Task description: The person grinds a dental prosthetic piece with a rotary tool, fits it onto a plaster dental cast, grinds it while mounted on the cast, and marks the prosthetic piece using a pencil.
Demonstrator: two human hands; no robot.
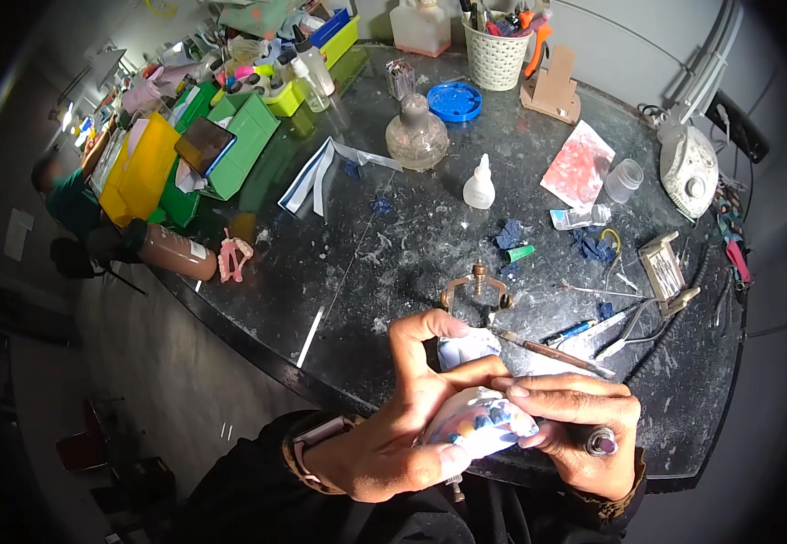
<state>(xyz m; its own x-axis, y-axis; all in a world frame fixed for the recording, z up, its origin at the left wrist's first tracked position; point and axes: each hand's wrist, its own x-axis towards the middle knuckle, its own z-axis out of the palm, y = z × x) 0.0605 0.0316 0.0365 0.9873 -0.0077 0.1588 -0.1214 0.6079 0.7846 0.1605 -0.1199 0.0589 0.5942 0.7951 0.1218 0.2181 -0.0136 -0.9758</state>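
My left hand [402,426] is wrapped round a white dental cast [479,424] with coloured patches, thumb at its lower left edge. On the cast's right side rest the fingers of my right hand [579,422]. A dark, round-ended tool [600,442] sticks out of my right hand; its other end is hidden. Just beyond my left fingers is another whitish plaster piece [468,346], beside a brass-coloured articulator frame [477,288].
A brown-handled brush [552,352], a blue pen [571,333] and metal tools lie beyond my right hand. Farther back stand a small white bottle [479,186] and glass burner [417,136]. Green bins [244,145] and a person [72,195] are at left.
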